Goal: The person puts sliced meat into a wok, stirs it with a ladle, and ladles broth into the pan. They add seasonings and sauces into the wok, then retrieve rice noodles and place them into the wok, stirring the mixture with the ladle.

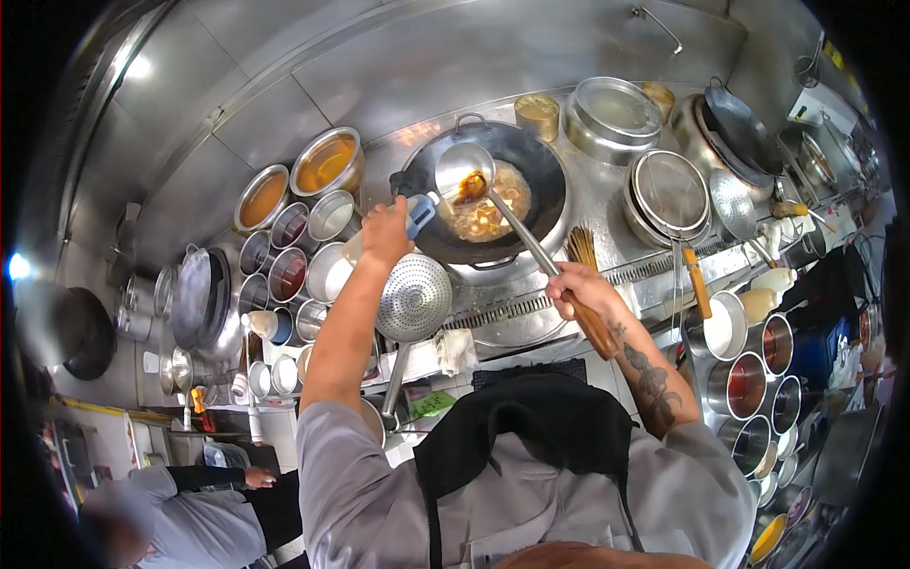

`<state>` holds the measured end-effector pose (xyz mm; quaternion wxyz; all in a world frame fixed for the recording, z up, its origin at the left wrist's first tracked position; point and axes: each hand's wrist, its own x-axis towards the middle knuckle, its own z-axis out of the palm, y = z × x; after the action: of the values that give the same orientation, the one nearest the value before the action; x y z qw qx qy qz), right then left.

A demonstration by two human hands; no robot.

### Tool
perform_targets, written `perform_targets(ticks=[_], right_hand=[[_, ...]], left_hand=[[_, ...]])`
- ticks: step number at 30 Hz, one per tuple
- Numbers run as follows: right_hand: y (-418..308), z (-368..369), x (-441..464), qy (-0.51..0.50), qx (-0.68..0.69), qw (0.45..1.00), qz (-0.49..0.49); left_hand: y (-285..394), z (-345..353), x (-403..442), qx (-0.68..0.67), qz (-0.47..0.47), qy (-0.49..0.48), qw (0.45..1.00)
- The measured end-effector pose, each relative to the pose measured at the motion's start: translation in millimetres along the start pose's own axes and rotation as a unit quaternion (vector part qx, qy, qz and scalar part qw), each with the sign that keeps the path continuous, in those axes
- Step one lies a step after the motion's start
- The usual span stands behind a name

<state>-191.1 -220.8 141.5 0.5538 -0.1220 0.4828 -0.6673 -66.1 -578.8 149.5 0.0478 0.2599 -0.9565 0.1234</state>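
My right hand is closed round the wooden handle of a long ladle. The ladle's bowl, with dark brown liquid in it, is over a black wok. Inside the wok, pale pieces of food sit in bubbling brownish liquid. My left hand grips a plastic bottle with a blue upper part, tilted so its white mouth points at the ladle's bowl. I cannot tell whether anything is flowing from it. Below that hand lies a perforated strainer.
Several metal pots of sauces and two bowls of amber liquid stand left. A bamboo brush lies right of the wok, near a mesh strainer. More sauce pots are at right. Another person is at lower left.
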Motion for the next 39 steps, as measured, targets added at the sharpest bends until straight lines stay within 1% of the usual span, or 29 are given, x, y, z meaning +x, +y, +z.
perform_targets(ticks=[1, 2, 3, 5, 6, 7, 8, 9, 10, 13, 14, 15, 17, 20, 22, 23, 24, 27, 28, 30, 33, 34, 37, 38, 39], right_hand=[[-3, -3, 4, -0.011, 0.052, 0.999, 0.014], [-7, -5, 7, -0.054, 0.133, 0.989, 0.047], [-9, -3, 12, -0.045, 0.131, 0.989, 0.048], [-12, 2, 20, -0.026, 0.127, 0.990, 0.050], [-8, -1, 29, -0.013, 0.071, 0.997, 0.041], [-2, -1, 38, 0.022, -0.058, 0.998, 0.009], [5, 2, 47, 0.055, -0.186, 0.981, -0.024], [10, 4, 53, 0.085, -0.312, 0.945, -0.057], [14, 3, 57, 0.110, -0.375, 0.918, -0.064], [29, -19, 78, 0.139, -0.490, 0.840, -0.189], [35, -33, 90, 0.155, -0.497, 0.835, -0.181], [28, -28, 89, 0.160, -0.467, 0.858, -0.144], [31, -45, 109, 0.167, -0.526, 0.817, -0.166], [32, -34, 121, 0.162, -0.503, 0.841, -0.116], [27, -17, 107, 0.145, -0.472, 0.865, -0.090], [30, -28, 110, 0.133, -0.416, 0.898, -0.046], [22, -30, 100, 0.118, -0.387, 0.914, -0.019], [10, -36, 88, 0.103, -0.349, 0.931, 0.020], [15, -38, 96, 0.118, -0.384, 0.916, 0.005], [33, -35, 113, 0.151, -0.449, 0.880, -0.022], [48, -16, 119, 0.143, -0.370, 0.918, 0.004], [48, -22, 119, 0.121, -0.346, 0.930, 0.008], [26, -21, 96, 0.114, -0.270, 0.955, 0.039], [16, -1, 81, 0.119, -0.288, 0.950, 0.026], [18, -6, 81, 0.125, -0.315, 0.941, 0.012]], left_hand=[[-3, 2, -2, -0.062, -0.011, 0.010, 0.998], [-8, 5, -4, -0.124, -0.021, 0.020, 0.992], [-12, 7, -7, -0.186, -0.032, 0.031, 0.981], [-20, 11, -11, -0.320, -0.081, 0.044, 0.943], [-23, 13, -14, -0.386, -0.106, 0.051, 0.915], [-28, 17, -17, -0.444, -0.107, 0.076, 0.886], [-32, 14, -22, -0.501, -0.109, 0.102, 0.853], [-34, 12, -28, -0.555, -0.111, 0.128, 0.815], [-40, 9, -36, -0.571, -0.102, 0.154, 0.800], [-67, -3, -58, -0.574, -0.144, 0.207, 0.779], [-81, 0, -65, -0.583, -0.132, 0.245, 0.763], [-93, -3, -73, -0.586, -0.131, 0.265, 0.755], [-121, -9, -91, -0.585, -0.133, 0.308, 0.738], [-175, 7, -117, -0.471, -0.233, 0.344, 0.778], [-202, 21, -133, -0.467, -0.274, 0.371, 0.755], [-211, 26, -140, -0.466, -0.288, 0.383, 0.744], [-220, 28, -148, -0.464, -0.294, 0.388, 0.740], [-237, 47, -164, -0.405, -0.335, 0.388, 0.757], [-239, 54, -169, -0.383, -0.364, 0.379, 0.760], [-247, 77, -177, -0.388, -0.364, 0.378, 0.758], [-250, 110, -182, -0.380, -0.364, 0.384, 0.758], [-251, 120, -183, -0.381, -0.361, 0.387, 0.758], [-253, 141, -186, -0.385, -0.364, 0.363, 0.766], [-253, 144, -188, -0.385, -0.368, 0.350, 0.771], [-252, 148, -191, -0.389, -0.375, 0.333, 0.773]])
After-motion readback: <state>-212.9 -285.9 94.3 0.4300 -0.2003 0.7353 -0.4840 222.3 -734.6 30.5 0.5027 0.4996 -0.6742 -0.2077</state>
